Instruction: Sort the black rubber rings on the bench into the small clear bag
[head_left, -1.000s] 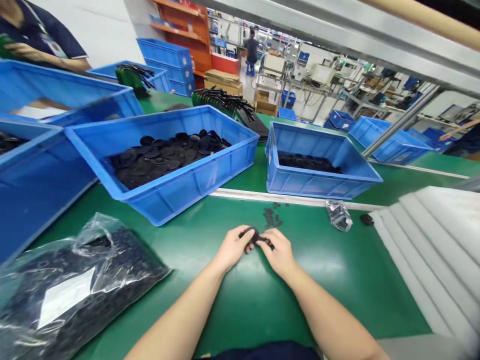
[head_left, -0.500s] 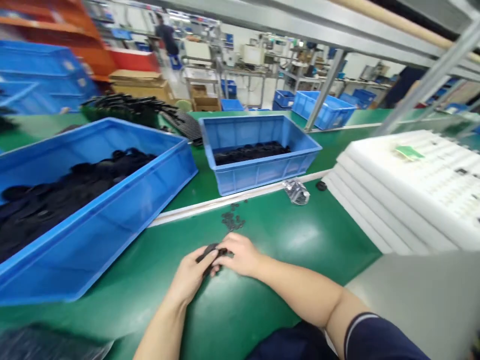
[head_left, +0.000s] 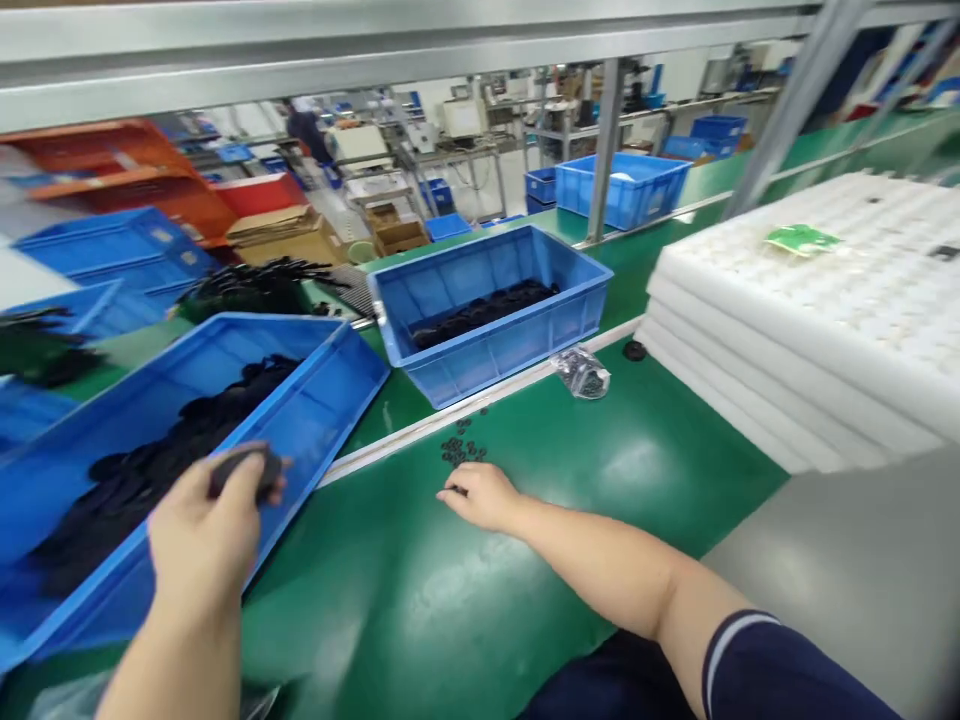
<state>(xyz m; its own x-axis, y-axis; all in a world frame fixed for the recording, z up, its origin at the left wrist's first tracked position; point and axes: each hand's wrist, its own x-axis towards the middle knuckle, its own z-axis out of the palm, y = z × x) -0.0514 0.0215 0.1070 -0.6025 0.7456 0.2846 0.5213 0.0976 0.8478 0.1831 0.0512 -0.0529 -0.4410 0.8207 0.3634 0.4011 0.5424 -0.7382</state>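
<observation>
Over the green work bench (head_left: 540, 570), two bare hands have just come apart. A moment ago they met in the middle, with a black rubber piece between them. Now the left hand (head_left: 202, 530) has carried that piece out to 8 o'clock and holds it above a big blue bin (head_left: 349, 385) of black rubber parts. Its fingers curl shut around the black rubber piece (head_left: 244, 470), with the thumb on top. The piece is up in the air and does not touch the bin.

The right hand (head_left: 480, 497) lies low on the bench, fingers loose and nearly flat. Something small and dark sits at the fingertips, but I cannot tell if the hand has hold of it. Just past those fingers, at 12 o'clock, lies a little heap of small black rings (head_left: 461, 450).

At 1 o'clock, a clear plastic bag (head_left: 581, 373) lies beside a smaller blue bin (head_left: 510, 350). At 2 o'clock, a tall stack of white foam sheets (head_left: 810, 320) stands on the bench.
</observation>
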